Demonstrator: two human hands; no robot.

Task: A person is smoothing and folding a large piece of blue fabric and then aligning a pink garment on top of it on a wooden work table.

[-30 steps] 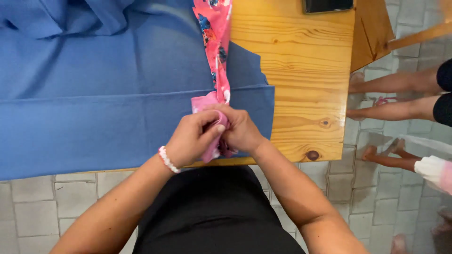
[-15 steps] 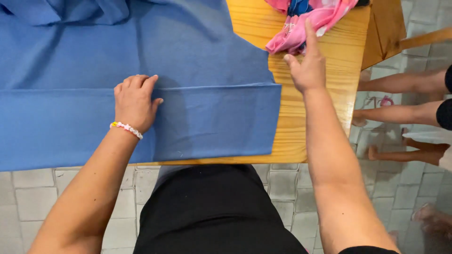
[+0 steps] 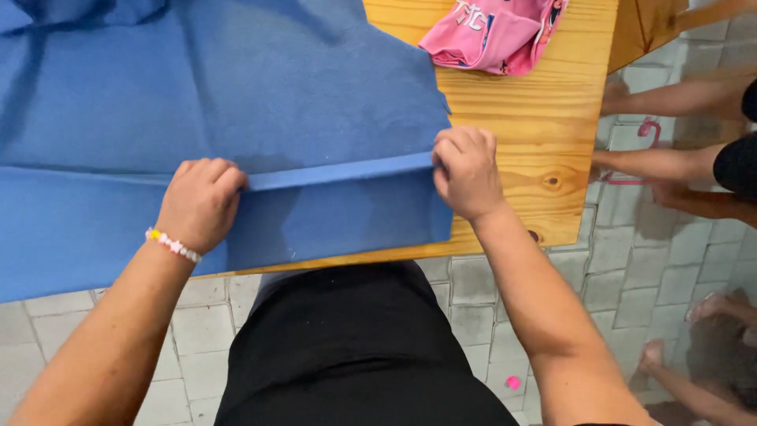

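A large blue cloth (image 3: 236,102) covers most of a wooden table (image 3: 536,134). A raised fold runs across it near the front edge. My left hand (image 3: 199,203), with a bead bracelet on the wrist, pinches that fold near its middle. My right hand (image 3: 465,172) grips the same fold at the cloth's right edge. A folded pink printed garment (image 3: 493,35) lies at the table's far right, away from both hands.
Grey tiled floor (image 3: 568,284) shows below and right of the table. Other people's legs and bare feet (image 3: 670,166) are at the right, beside a pink sandal. Another wooden piece (image 3: 654,24) stands at the top right. A small pink object (image 3: 513,383) lies on the floor.
One second ago both hands were folding the pink garment. My right hand then set it at the far right and came back; both hands now pinch a fold in the blue cloth.
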